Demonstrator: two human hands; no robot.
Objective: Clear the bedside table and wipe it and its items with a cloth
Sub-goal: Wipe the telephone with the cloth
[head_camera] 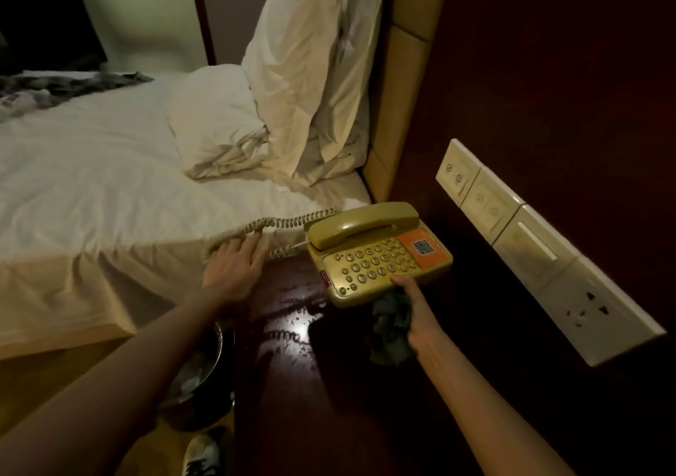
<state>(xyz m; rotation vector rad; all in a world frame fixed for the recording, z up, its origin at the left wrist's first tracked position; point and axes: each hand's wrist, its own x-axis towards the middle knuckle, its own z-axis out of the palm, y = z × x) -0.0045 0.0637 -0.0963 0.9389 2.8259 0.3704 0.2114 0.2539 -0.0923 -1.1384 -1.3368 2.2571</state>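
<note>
The right hand [417,314] is pinching the near edge of the corded telephone [376,252] at the table's [292,384] far corner, a bunched cloth [389,325] tucked beneath, likely steadying it. The left hand [234,267] is lying flat, fingers straight, on the coiled cord [278,223], seemingly keeping it off the wet surface.

I have one view only, from the camera worn on my head, so no second view overlaps with it. It looks forward and steeply down over both forearms onto the dark bedside table [292,384], close beneath. The wide lens also takes in the bed [91,182] on the left and the wall switch panel [530,252] on the right.
</note>
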